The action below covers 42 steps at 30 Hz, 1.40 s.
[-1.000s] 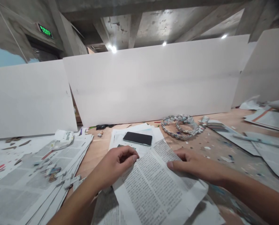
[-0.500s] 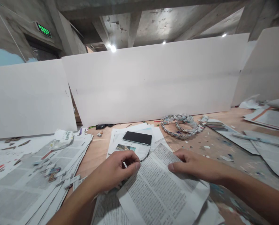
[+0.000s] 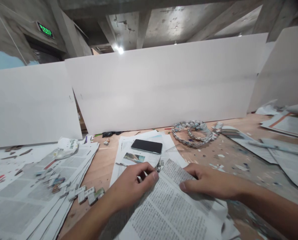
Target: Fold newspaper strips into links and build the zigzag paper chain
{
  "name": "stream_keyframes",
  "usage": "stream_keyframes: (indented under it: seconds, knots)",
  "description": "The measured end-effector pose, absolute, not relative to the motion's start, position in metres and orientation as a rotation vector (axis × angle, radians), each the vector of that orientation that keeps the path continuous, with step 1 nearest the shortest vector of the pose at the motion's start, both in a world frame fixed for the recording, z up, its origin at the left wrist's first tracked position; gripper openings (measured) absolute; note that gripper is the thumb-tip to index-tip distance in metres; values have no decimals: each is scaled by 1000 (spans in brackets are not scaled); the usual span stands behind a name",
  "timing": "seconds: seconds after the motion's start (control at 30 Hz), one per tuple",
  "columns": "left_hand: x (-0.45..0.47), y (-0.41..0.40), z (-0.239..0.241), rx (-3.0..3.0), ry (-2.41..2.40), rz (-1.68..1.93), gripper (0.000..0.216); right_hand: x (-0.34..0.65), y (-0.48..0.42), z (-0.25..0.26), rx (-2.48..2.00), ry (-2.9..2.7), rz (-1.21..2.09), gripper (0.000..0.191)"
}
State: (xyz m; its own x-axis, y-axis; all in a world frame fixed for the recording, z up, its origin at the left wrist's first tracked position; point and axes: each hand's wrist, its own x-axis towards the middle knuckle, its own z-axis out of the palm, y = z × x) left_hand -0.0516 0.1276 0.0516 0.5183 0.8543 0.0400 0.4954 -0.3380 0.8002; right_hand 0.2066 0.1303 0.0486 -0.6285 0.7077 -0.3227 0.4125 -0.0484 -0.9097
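A printed newspaper sheet [image 3: 167,210] lies on the wooden table [image 3: 103,165] right in front of me. My left hand [image 3: 133,185] is curled, pinching the sheet's upper left edge between thumb and fingers. My right hand [image 3: 209,181] lies on the sheet's upper right part, fingers bent and pressing the paper down. A black phone [image 3: 146,146] rests on white papers just beyond my hands. Further back lies a chain woven of folded paper links [image 3: 192,130].
A spread pile of newspapers [image 3: 33,186] covers the left side, with small folded paper pieces [image 3: 88,195] at its edge. More sheets [image 3: 276,150] lie on the right. White boards [image 3: 161,83] stand along the table's back. Paper scraps dot the wood.
My hands and the newspaper sheet have slid toward me and a little to the right. A picture on the paper under the phone and the small folded pieces at the left have come into view.
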Motion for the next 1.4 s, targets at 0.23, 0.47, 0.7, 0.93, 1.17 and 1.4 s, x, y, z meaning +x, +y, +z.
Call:
stream_keyframes:
  seconds: [0.23, 0.47, 0.7, 0.93, 1.17, 1.4]
  knots:
    - [-53, 130, 50, 1996, 1140, 591, 20, 207, 130, 46, -1268, -2033, 1689, 19]
    - [-57, 129, 59, 2093, 1111, 552, 18, 208, 130, 47, -1292, -2053, 1679, 16]
    - [-58, 129, 59, 2152, 1077, 494, 10, 208, 132, 46, -1293, -2095, 1640, 18]
    - [-59, 130, 59, 2150, 1099, 496, 10, 208, 132, 47, -1284, -2125, 1624, 18]
    - [-57, 130, 53, 2131, 1124, 536, 20, 208, 131, 48, -1247, -2151, 1631, 16]
    - [-52, 125, 53, 2136, 1072, 553, 11, 205, 130, 48, -1223, -2197, 1625, 15]
